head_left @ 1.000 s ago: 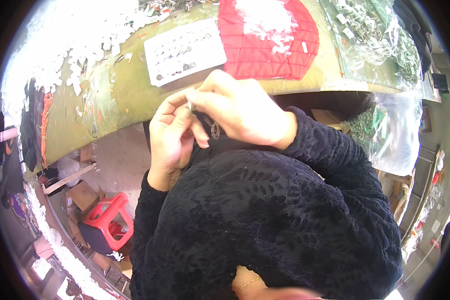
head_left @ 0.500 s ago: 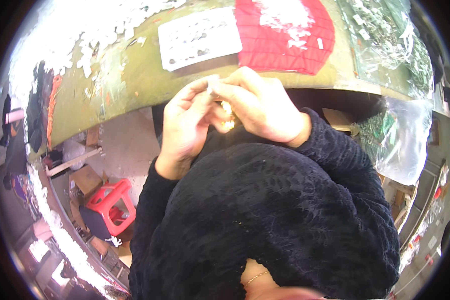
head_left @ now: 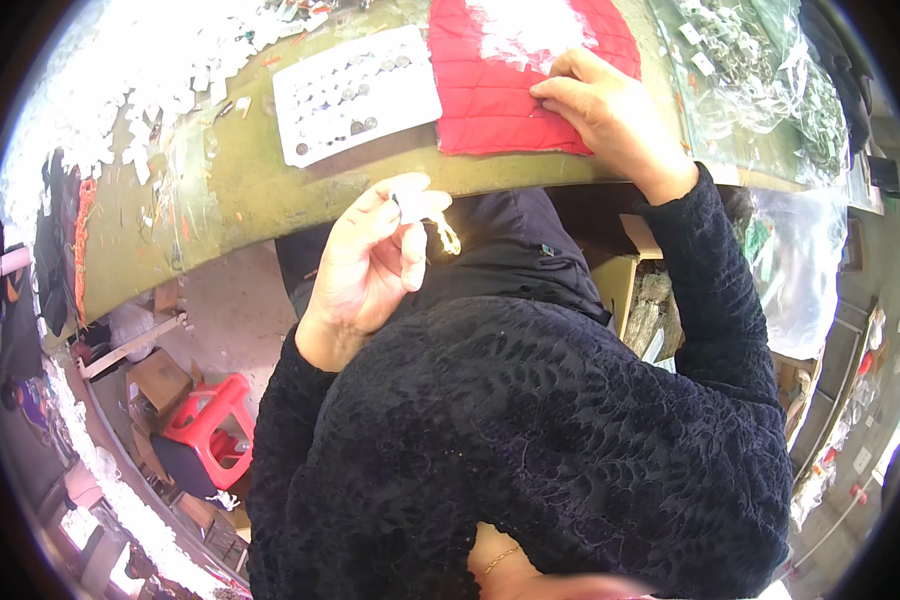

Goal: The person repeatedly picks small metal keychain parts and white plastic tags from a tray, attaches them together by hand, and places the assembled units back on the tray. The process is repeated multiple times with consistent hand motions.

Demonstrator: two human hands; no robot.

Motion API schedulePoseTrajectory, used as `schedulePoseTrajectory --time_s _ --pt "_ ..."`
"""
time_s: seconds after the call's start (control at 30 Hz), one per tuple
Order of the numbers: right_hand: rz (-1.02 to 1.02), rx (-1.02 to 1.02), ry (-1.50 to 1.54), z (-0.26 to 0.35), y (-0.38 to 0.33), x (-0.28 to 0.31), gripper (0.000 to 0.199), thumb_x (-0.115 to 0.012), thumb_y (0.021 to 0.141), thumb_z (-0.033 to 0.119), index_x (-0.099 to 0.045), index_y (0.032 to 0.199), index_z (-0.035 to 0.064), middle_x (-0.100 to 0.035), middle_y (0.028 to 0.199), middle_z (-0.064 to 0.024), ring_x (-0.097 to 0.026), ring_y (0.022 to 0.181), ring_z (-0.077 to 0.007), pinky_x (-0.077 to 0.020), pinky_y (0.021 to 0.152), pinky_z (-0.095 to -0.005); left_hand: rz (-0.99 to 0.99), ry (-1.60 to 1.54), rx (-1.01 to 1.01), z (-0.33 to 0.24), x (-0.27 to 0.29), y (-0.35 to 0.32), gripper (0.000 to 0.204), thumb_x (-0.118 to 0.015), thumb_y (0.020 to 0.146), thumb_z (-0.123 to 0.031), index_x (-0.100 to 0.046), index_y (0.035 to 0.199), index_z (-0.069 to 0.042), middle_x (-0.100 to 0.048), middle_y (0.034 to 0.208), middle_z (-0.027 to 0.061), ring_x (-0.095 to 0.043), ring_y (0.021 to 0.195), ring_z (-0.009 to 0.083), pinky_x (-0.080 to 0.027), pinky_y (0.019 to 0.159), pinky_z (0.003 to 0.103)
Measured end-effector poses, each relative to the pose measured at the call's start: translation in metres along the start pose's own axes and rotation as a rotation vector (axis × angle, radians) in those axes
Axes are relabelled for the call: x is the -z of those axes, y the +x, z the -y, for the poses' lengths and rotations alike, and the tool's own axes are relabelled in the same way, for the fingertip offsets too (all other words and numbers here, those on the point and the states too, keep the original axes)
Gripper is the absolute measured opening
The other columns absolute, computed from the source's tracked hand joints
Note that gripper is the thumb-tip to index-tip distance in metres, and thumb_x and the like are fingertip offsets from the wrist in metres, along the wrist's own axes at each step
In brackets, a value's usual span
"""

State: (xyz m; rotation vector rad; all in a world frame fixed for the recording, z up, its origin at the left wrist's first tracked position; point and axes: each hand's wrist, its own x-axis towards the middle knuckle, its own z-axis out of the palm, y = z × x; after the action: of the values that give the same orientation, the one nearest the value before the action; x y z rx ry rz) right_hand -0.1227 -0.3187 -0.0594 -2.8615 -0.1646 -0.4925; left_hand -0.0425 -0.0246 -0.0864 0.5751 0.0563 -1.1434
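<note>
My left hand is raised just in front of the table's near edge. Its thumb and fingers pinch a small white tag-like piece, glaring in the light, from which a looped yellowish cord hangs. Over on the right, my right hand reaches down onto a red quilted cloth. Its thumb and fingertips are drawn together beside a pile of small white pieces on that cloth. Whatever lies between those fingertips is too small to make out.
A white board with rows of small round dark and grey pieces lies left of the cloth on the greenish table. Heaped white tags cover the far left. Clear plastic with green-white strung bits lies right. A red stool stands below left.
My hands have come apart. The right moved up and right onto the red cloth; the left keeps the white piece and its cord. The table scene has shifted slightly left in view.
</note>
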Motion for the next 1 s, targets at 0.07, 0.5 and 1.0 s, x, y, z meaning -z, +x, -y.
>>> schedulePoseTrajectory --time_s 0.07,0.5,1.0 --pt "0.024 0.019 -0.088 0.000 0.006 0.003 0.015 -0.066 0.083 0.006 -0.067 0.098 0.0089 -0.061 0.095 -0.0043 -0.065 0.084 -0.0251 -0.0516 0.072 -0.0305 -0.010 0.011 -0.002 0.001 0.000 0.000 0.040 -0.055 0.093 -0.009 -0.046 0.130 0.003 -0.061 0.114 0.0197 -0.054 0.065 0.0130 -0.054 0.054 0.030" --pt "0.006 0.072 0.643 0.103 0.032 -0.005 0.023 -0.059 0.087 -0.004 -0.060 0.110 0.0029 -0.062 0.090 -0.0112 -0.064 0.074 -0.0235 -0.0519 0.066 -0.0320 0.024 0.089 -0.090 -0.002 -0.006 -0.005 0.028 -0.051 0.099 -0.020 -0.051 0.116 0.002 -0.066 0.093 0.0171 -0.061 0.054 0.0185 -0.051 0.044 0.029" --pt "0.230 0.112 0.507 0.132 0.035 0.005 0.018 -0.058 0.086 0.000 -0.054 0.104 0.0023 -0.063 0.085 -0.0156 -0.066 0.074 -0.0347 -0.0522 0.062 -0.0392 0.005 0.306 -0.151 0.002 -0.003 -0.018 0.024 -0.051 0.101 -0.021 -0.057 0.109 0.001 -0.068 0.088 0.0163 -0.060 0.051 0.0150 -0.051 0.043 0.026"
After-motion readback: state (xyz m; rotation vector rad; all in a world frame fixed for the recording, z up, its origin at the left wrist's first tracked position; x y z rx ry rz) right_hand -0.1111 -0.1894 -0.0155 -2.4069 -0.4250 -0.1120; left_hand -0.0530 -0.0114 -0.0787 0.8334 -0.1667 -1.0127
